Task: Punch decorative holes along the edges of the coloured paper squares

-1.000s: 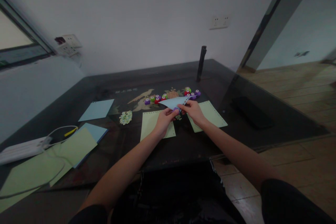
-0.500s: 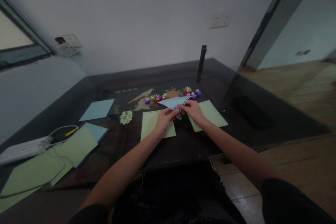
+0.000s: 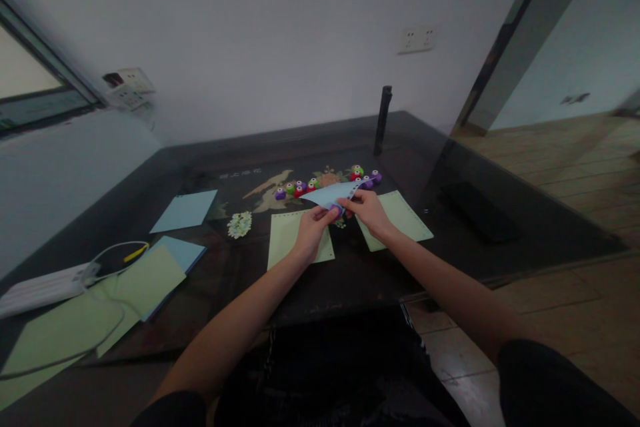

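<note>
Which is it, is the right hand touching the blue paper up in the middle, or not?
Touching. The head view shows it: the right hand's fingertips overlap the blue paper near its edge with holes, with no gap between.

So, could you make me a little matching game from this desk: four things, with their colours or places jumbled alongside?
1. Held sheet
2. Power strip
3. Black post
4. Small balls

A. White, at the picture's left edge
B. Red, green and purple
C. Pale blue
D. Upright, toward the far side of the table

Pairs: 1-C, 2-A, 3-D, 4-B
</note>
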### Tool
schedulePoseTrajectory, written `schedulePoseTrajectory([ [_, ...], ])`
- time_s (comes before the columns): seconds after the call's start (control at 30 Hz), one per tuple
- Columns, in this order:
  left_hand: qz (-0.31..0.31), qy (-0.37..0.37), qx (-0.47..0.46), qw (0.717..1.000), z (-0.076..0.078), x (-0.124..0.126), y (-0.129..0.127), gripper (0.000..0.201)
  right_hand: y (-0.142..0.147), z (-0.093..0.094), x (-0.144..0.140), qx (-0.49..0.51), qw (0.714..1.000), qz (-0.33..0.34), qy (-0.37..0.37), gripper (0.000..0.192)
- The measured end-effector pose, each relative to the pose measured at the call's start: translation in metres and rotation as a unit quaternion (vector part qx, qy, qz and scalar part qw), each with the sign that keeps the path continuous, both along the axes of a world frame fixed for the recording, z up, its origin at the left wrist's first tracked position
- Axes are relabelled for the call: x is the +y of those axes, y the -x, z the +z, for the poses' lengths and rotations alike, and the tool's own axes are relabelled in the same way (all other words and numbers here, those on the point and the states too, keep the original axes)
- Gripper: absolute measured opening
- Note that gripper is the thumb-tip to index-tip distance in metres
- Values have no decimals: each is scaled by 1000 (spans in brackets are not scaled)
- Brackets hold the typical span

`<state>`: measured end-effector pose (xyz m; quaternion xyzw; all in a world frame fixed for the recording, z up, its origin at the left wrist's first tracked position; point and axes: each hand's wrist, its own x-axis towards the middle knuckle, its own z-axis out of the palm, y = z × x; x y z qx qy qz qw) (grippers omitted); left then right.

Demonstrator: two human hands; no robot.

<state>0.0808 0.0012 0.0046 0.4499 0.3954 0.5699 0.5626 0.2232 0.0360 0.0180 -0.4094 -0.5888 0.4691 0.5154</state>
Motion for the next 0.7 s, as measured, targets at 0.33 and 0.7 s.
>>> schedulePoseTrajectory([
  [0.33,-10,-22,0,1000,1,-1,0,38,0,3,-1,7,1000,2,8,34],
  [0.7,-14,-11,21,1000,-1,1,1,36,-1,-1,3,9,1000,-3,10,33],
])
